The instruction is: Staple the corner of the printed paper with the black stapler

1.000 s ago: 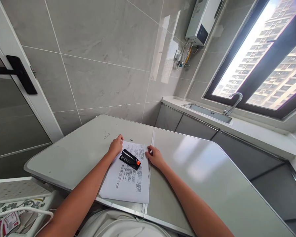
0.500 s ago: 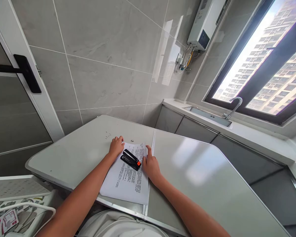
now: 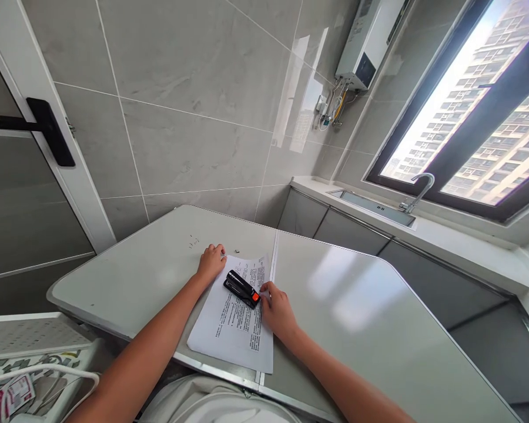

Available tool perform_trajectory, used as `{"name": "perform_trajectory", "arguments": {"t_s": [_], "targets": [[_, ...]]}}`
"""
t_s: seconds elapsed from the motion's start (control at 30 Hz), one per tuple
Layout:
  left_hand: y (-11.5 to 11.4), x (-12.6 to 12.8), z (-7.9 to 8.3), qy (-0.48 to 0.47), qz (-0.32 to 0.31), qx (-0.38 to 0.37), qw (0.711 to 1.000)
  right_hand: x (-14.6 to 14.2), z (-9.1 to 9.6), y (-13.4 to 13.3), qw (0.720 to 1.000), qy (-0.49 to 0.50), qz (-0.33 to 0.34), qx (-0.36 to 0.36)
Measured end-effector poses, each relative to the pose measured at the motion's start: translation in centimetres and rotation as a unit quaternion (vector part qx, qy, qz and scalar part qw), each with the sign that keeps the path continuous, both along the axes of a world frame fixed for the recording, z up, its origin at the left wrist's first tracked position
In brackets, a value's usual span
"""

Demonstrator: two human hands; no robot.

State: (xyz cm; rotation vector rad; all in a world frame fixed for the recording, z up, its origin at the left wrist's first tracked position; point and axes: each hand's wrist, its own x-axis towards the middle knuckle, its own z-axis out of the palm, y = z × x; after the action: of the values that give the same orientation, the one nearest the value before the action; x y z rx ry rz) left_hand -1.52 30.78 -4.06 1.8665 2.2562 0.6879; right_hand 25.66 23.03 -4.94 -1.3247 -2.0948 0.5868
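Observation:
A white printed paper (image 3: 234, 324) lies on the grey table (image 3: 150, 270) in front of me. On its upper part rests a black stapler (image 3: 242, 288) with an orange end. My left hand (image 3: 211, 261) presses the paper's top left corner with curled fingers. My right hand (image 3: 277, 304) sits at the paper's right edge, and its fingers touch the stapler's orange end.
A few tiny staples (image 3: 194, 241) lie on the table beyond the paper. A counter with a sink (image 3: 370, 205) and faucet (image 3: 417, 191) runs under the window at right. A door with a black handle (image 3: 48, 130) stands at left. White wire shelving (image 3: 30, 352) sits low left.
My right hand slid from the paper's upper right corner down toward me and onto the stapler's orange end. The paper and stapler shifted slightly to the right. My left hand stayed on the corner.

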Motion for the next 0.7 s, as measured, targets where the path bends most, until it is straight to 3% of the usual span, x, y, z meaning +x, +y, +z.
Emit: {"name": "perform_trajectory", "arguments": {"t_s": [0.2, 0.33, 0.53, 0.6, 0.7], "targets": [[0.0, 0.2, -0.1, -0.047, -0.045, 0.036, 0.997, 3.1, 0.6, 1.3, 0.998, 0.045, -0.005, -0.049], [-0.3, 1.1, 0.7, -0.140, -0.144, 0.072, 0.977, 5.1, 2.4, 2.7, 0.995, 0.052, -0.016, -0.083], [-1.6, 3.0, 2.0, -0.165, -0.298, 0.009, 0.940, 7.5, 3.6, 4.3, 0.989, -0.010, -0.006, -0.150], [-1.9, 3.2, 2.1, -0.145, -0.340, -0.002, 0.929, 7.9, 3.9, 4.5, 0.991, -0.030, -0.008, -0.127], [-2.2, 3.2, 2.1, -0.113, -0.386, -0.007, 0.915, 7.6, 4.6, 4.3, 0.997, -0.006, -0.070, -0.021]]}}
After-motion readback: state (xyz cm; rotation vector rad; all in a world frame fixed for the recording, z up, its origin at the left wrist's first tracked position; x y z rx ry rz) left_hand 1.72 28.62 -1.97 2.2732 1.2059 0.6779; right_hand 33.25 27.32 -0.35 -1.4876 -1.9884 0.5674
